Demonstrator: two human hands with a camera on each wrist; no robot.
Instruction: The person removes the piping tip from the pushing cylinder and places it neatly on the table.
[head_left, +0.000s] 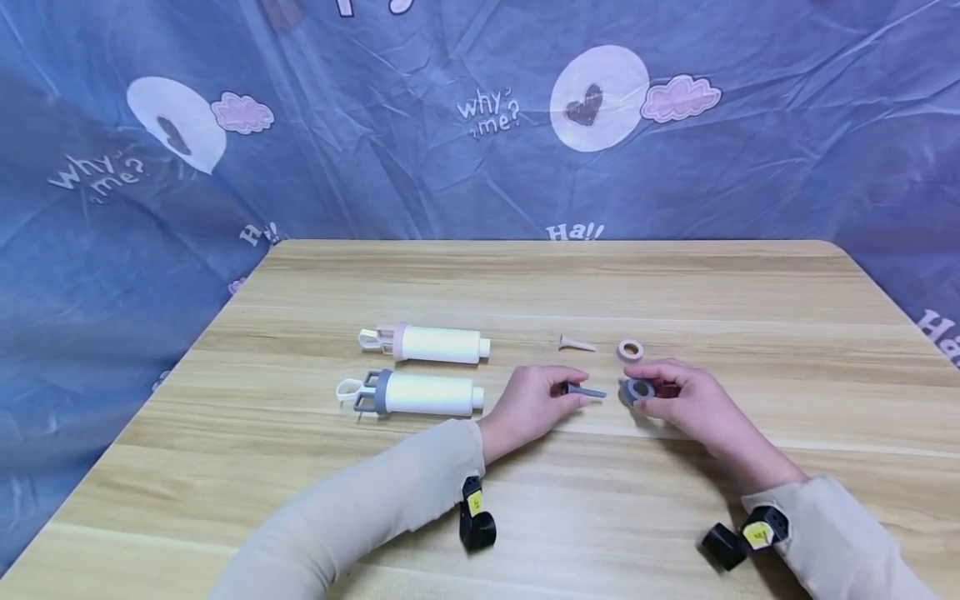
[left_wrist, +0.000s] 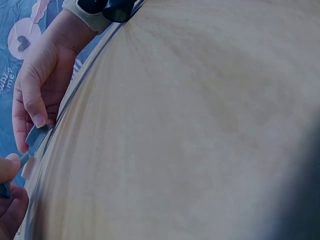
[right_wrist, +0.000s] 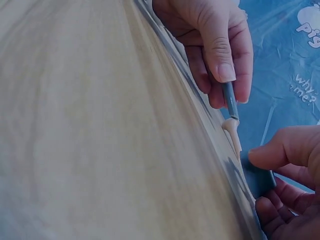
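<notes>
My left hand (head_left: 528, 410) pinches a small dark grey tee-shaped piece (head_left: 591, 392), its thin stem pointing right. Facing it across a short gap, my right hand (head_left: 697, 404) holds a dark grey ring (head_left: 627, 395) between thumb and fingers. The right wrist view shows the grey stem (right_wrist: 229, 100) under the left thumb and the ring's side (right_wrist: 257, 176) in the right fingers. Just beyond the hands lie a pale pink tee-shaped piece (head_left: 576, 342) and a pale pink ring (head_left: 622, 356).
To the left of my left hand lie two white cylinders, one with a pinkish frame end (head_left: 441, 344) and one with a grey frame end (head_left: 429, 394). Both lie on their sides on the wooden table (head_left: 525, 283). A blue printed cloth (head_left: 420, 183) hangs behind.
</notes>
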